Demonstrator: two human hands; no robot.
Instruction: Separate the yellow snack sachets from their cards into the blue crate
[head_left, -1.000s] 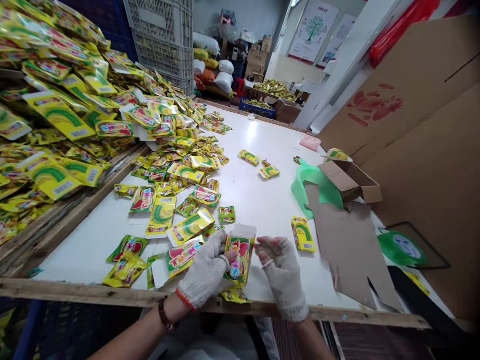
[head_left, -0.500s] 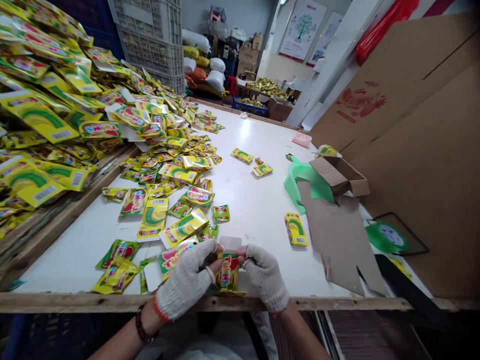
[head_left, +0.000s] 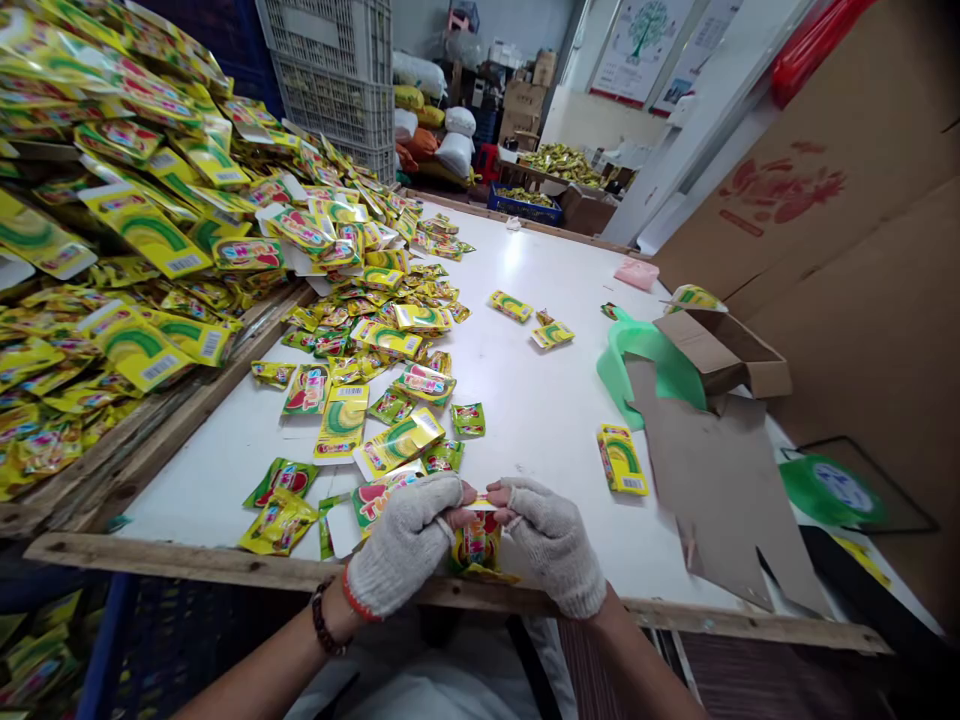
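Left hand and right hand pinch opposite top corners of the printed carton, lower centre of the frame; even pressure from 2 sides likely keeps its top flap uncreased.

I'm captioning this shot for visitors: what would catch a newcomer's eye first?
A big heap of mostly yellow packets fills the left side, spilling onto the white table. At the near edge, the left hand and right hand hold a small box between them. Further right lies bright green plastic.

Fingers of both hands pinch a carton.
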